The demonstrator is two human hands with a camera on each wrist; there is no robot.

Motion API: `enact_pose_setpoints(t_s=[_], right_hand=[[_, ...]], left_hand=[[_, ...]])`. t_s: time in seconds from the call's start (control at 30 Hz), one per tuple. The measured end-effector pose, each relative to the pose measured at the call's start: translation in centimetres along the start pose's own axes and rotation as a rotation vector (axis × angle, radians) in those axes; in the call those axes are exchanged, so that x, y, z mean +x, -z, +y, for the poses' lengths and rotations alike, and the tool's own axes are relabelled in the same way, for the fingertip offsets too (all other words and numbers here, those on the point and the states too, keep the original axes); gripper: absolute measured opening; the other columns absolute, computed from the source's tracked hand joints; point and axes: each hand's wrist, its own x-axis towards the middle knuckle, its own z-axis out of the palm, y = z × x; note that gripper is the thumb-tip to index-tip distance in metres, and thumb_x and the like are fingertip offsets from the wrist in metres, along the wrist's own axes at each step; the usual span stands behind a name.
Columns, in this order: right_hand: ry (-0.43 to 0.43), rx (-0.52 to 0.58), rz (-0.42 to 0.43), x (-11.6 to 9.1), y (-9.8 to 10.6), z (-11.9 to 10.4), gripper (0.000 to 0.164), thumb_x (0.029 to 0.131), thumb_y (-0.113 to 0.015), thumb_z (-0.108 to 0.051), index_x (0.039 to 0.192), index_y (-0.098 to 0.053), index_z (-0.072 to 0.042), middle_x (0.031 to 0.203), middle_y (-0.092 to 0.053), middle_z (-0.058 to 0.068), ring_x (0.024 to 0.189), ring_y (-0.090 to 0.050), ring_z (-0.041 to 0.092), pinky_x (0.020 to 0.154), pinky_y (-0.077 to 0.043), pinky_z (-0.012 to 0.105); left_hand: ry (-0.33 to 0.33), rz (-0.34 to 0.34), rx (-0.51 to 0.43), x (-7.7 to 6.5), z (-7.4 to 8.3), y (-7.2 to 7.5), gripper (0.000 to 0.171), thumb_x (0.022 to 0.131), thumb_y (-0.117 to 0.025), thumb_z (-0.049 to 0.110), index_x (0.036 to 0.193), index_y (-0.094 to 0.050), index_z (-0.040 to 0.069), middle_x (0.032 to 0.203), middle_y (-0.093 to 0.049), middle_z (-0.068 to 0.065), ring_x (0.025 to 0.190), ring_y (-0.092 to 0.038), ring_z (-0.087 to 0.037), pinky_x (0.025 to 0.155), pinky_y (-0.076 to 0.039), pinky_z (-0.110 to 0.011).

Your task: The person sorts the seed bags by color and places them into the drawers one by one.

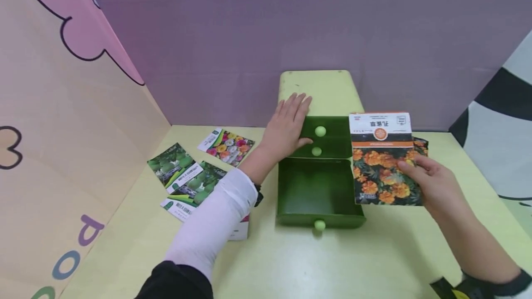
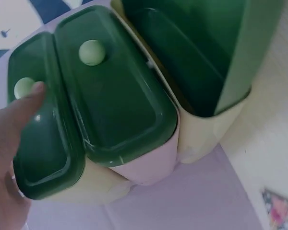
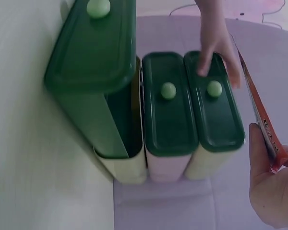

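A small cabinet [image 1: 326, 93] with a pale top and green drawers stands against the back wall. Its bottom drawer [image 1: 319, 220] is pulled out, while the two above, each with a round light-green knob [image 1: 320, 131], are closed. My left hand [image 1: 287, 128] rests flat on the cabinet's top front edge, fingers straight, thumb beside the upper drawers. To the right of the cabinet, my right hand [image 1: 444, 186] pinches a seed packet [image 1: 384, 170] with orange marigolds between thumb and fingers. A dark patterned piece [image 1: 420, 146] shows behind that packet; whether it is held too, I cannot tell.
Several flat packets lie on the table left of the cabinet, one with colourful flowers [image 1: 232, 147] and others with round green fruit [image 1: 170, 164]. My left forearm partly covers them. A purple cloth wall [image 1: 224, 50] closes off the back of the pale table [image 1: 299, 262].
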Motion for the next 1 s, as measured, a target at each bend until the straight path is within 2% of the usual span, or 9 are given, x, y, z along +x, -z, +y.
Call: enact_pose_setpoints(t_s=[0.1, 0.23, 0.33, 0.47, 0.6, 0.7, 0.8, 0.9, 1.0], right_hand=[[0.007, 0.007, -0.020, 0.1, -0.9, 0.3, 0.011, 0.095, -0.062, -0.019, 0.102, -0.057, -0.025, 0.082, -0.073, -0.009, 0.072, -0.071, 0.009, 0.062, -0.060, 0.025], [-0.001, 0.008, -0.038, 0.2, -2.0, 0.8, 0.017, 0.094, -0.063, -0.021, 0.107, -0.053, -0.024, 0.083, -0.074, -0.009, 0.074, -0.072, 0.009, 0.065, -0.060, 0.026], [0.003, 0.029, -0.053, 0.2, -2.8, 1.1, 0.016, 0.095, -0.063, -0.020, 0.108, -0.055, -0.025, 0.086, -0.073, -0.010, 0.077, -0.071, 0.008, 0.066, -0.060, 0.025], [0.038, 0.072, -0.100, 0.0, -3.8, 1.7, 0.014, 0.097, -0.059, -0.015, 0.103, -0.063, -0.027, 0.088, -0.074, -0.008, 0.079, -0.071, 0.008, 0.068, -0.060, 0.024], [0.053, 0.071, -0.126, -0.2, -4.6, 2.0, 0.015, 0.097, -0.058, -0.013, 0.106, -0.062, -0.024, 0.090, -0.075, -0.007, 0.081, -0.071, 0.008, 0.070, -0.059, 0.023], [0.037, 0.053, -0.113, -0.4, -5.2, 2.2, 0.017, 0.096, -0.060, -0.014, 0.111, -0.055, -0.020, 0.089, -0.075, -0.008, 0.081, -0.071, 0.007, 0.071, -0.059, 0.023], [0.022, 0.044, -0.102, -0.6, -5.7, 2.4, 0.016, 0.096, -0.061, -0.013, 0.109, -0.056, -0.020, 0.088, -0.075, -0.009, 0.080, -0.071, 0.006, 0.071, -0.059, 0.022], [0.015, 0.036, -0.103, -0.9, -6.1, 2.8, 0.015, 0.096, -0.060, -0.011, 0.103, -0.061, -0.023, 0.086, -0.075, -0.008, 0.078, -0.071, 0.006, 0.070, -0.059, 0.021], [0.010, 0.021, -0.103, -1.1, -6.4, 3.1, 0.016, 0.096, -0.060, -0.009, 0.101, -0.062, -0.025, 0.085, -0.074, -0.009, 0.076, -0.069, 0.004, 0.068, -0.058, 0.020]], left_hand=[[0.078, 0.134, -0.209, -0.8, 0.2, 0.3, 0.092, 0.092, -0.059, 0.052, 0.154, -0.013, 0.003, 0.161, -0.018, -0.013, 0.150, -0.014, -0.029, 0.124, -0.013, -0.040], [0.183, 0.308, -0.550, -2.6, 1.2, 0.5, 0.081, 0.096, -0.057, 0.041, 0.154, -0.015, 0.003, 0.160, -0.021, -0.014, 0.149, -0.016, -0.026, 0.123, -0.015, -0.036], [0.242, 0.372, -0.795, -4.2, 2.3, 0.5, 0.081, 0.097, -0.051, 0.049, 0.155, -0.012, 0.008, 0.160, -0.019, -0.012, 0.149, -0.017, -0.024, 0.122, -0.020, -0.040], [0.313, 0.387, -1.135, -5.8, 3.9, 0.6, 0.089, 0.092, -0.044, 0.065, 0.156, -0.013, 0.013, 0.161, -0.017, -0.008, 0.148, -0.018, -0.022, 0.120, -0.022, -0.048], [0.378, 0.314, -1.456, -6.9, 5.0, 0.8, 0.087, 0.092, -0.052, 0.059, 0.155, -0.016, 0.011, 0.160, -0.022, -0.005, 0.148, -0.021, -0.019, 0.122, -0.020, -0.039], [0.455, 0.184, -1.652, -7.3, 5.6, 0.9, 0.076, 0.097, -0.055, 0.042, 0.155, -0.017, 0.009, 0.159, -0.027, -0.004, 0.146, -0.026, -0.020, 0.120, -0.023, -0.035], [0.527, 0.028, -1.831, -7.6, 6.0, 0.8, 0.067, 0.101, -0.052, 0.028, 0.154, -0.019, 0.004, 0.157, -0.031, -0.011, 0.145, -0.029, -0.026, 0.119, -0.026, -0.039], [0.596, -0.115, -1.982, -7.7, 6.2, 0.6, 0.064, 0.102, -0.049, 0.024, 0.152, -0.019, -0.002, 0.155, -0.031, -0.019, 0.144, -0.031, -0.032, 0.119, -0.027, -0.041], [0.629, -0.199, -2.066, -7.8, 6.3, 0.4, 0.064, 0.103, -0.048, 0.023, 0.152, -0.018, -0.004, 0.152, -0.034, -0.022, 0.142, -0.034, -0.034, 0.118, -0.028, -0.042]])
